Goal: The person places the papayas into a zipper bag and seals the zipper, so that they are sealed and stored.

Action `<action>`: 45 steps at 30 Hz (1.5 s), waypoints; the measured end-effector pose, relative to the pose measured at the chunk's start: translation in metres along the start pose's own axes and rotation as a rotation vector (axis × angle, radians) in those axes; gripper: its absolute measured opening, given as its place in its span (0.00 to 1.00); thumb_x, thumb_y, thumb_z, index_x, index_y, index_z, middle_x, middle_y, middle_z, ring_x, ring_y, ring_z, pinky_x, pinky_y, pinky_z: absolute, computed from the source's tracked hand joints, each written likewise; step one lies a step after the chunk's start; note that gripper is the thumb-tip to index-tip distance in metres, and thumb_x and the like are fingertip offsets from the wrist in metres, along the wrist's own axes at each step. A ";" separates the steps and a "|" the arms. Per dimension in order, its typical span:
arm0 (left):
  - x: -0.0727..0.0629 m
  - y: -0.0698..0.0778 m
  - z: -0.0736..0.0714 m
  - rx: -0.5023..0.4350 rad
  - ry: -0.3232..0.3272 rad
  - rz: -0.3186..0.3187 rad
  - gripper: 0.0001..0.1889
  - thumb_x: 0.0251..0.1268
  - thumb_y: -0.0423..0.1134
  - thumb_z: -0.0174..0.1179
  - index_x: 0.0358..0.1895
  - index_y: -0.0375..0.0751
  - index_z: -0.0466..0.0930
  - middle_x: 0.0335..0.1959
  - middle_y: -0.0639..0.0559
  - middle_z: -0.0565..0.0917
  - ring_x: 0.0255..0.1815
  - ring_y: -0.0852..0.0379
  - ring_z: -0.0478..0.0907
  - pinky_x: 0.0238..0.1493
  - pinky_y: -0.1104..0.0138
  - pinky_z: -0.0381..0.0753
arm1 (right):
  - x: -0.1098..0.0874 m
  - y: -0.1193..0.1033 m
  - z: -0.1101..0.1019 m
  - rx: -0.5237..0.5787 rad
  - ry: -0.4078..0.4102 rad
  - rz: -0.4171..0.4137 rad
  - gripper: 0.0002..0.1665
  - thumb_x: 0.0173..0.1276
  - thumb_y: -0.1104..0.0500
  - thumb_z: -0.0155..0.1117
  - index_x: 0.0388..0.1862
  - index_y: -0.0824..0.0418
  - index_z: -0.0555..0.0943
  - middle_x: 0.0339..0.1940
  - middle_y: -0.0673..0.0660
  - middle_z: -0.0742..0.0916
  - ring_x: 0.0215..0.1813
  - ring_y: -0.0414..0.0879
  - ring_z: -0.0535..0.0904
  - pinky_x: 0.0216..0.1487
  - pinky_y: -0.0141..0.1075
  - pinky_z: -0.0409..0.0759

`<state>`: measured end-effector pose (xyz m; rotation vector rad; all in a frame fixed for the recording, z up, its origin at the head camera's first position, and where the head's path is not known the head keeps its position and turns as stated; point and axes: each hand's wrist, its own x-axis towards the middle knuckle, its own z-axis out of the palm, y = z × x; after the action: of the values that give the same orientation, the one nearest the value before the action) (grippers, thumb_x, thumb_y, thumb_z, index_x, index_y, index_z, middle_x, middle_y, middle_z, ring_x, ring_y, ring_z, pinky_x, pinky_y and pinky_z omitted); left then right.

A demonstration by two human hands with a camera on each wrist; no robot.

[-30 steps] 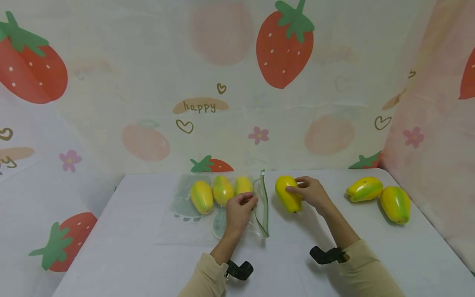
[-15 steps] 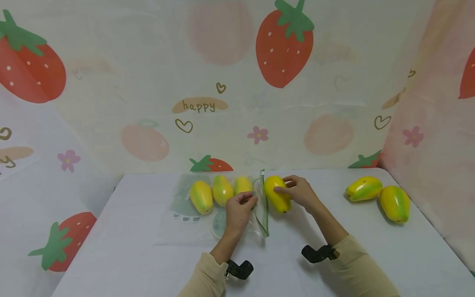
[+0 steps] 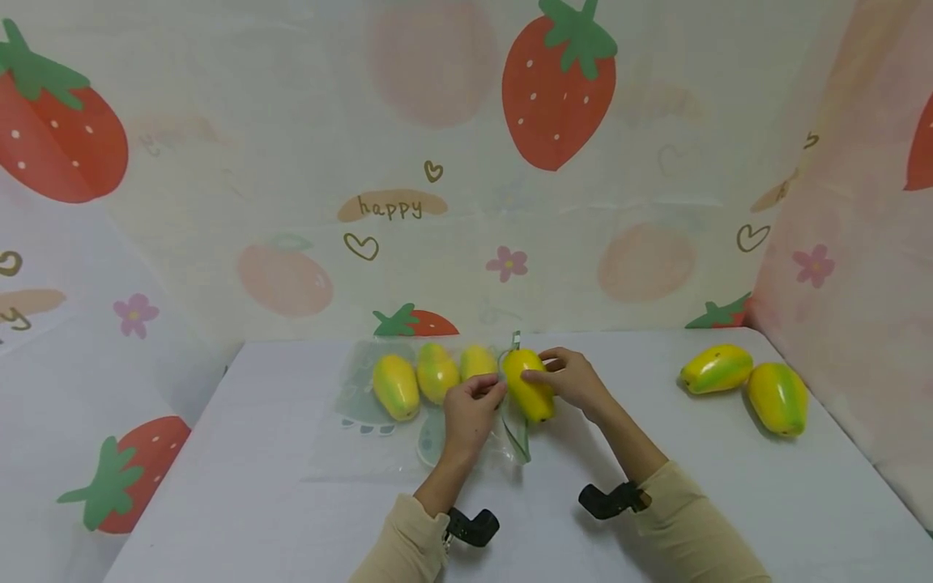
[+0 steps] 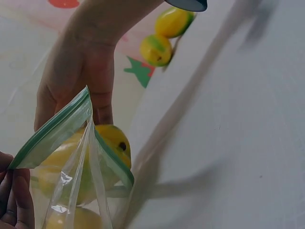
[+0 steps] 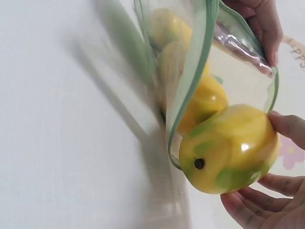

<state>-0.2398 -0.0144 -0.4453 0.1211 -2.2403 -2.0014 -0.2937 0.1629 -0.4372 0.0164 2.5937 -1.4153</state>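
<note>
My left hand (image 3: 469,414) pinches the upper rim of a clear zip bag (image 3: 342,457) with a green zip strip (image 5: 195,78). The bag lies on its side, its mouth held apart and facing right. Inside it are three yellow-green papayas (image 3: 396,387). At the mouth, my right hand (image 3: 579,385) grips another papaya (image 3: 532,397) between thumb and fingers. In the right wrist view this papaya (image 5: 233,152) overlaps the opening, its dark-spotted end toward the camera. Through the clear film, the left wrist view shows part of the same papaya (image 4: 114,136).
Two more papayas (image 3: 717,369) (image 3: 777,398) lie at the right side of the white table (image 3: 240,502). A patterned cloth wall (image 3: 291,146) stands along the back and sides. Each wrist carries a black camera (image 3: 472,528).
My right hand has moved left with its papaya, from the right of the bag to its mouth, where the papaya now overlaps the green strip. My left hand has stayed at the rim.
</note>
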 end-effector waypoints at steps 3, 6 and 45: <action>0.000 0.003 0.001 0.001 -0.001 -0.013 0.11 0.63 0.40 0.65 0.45 0.39 0.86 0.40 0.47 0.87 0.36 0.60 0.79 0.41 0.74 0.82 | 0.001 -0.002 0.003 0.017 0.003 -0.010 0.38 0.60 0.43 0.69 0.62 0.65 0.74 0.59 0.69 0.80 0.53 0.57 0.80 0.53 0.46 0.82; 0.001 0.005 0.003 -0.001 0.003 -0.016 0.11 0.63 0.39 0.65 0.44 0.38 0.87 0.39 0.46 0.87 0.35 0.60 0.80 0.41 0.73 0.83 | 0.002 -0.003 0.006 0.041 -0.012 -0.019 0.38 0.61 0.43 0.70 0.62 0.64 0.74 0.58 0.69 0.80 0.50 0.56 0.81 0.49 0.44 0.84; 0.002 -0.004 0.006 -0.057 -0.005 0.040 0.11 0.60 0.35 0.66 0.42 0.31 0.86 0.37 0.40 0.88 0.32 0.63 0.79 0.34 0.78 0.80 | 0.006 0.003 0.044 -0.137 0.127 -0.194 0.32 0.61 0.57 0.70 0.62 0.66 0.72 0.46 0.67 0.86 0.41 0.55 0.84 0.39 0.41 0.84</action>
<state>-0.2426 -0.0094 -0.4499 0.0653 -2.1684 -2.0454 -0.2921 0.1270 -0.4635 -0.1742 2.8587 -1.3322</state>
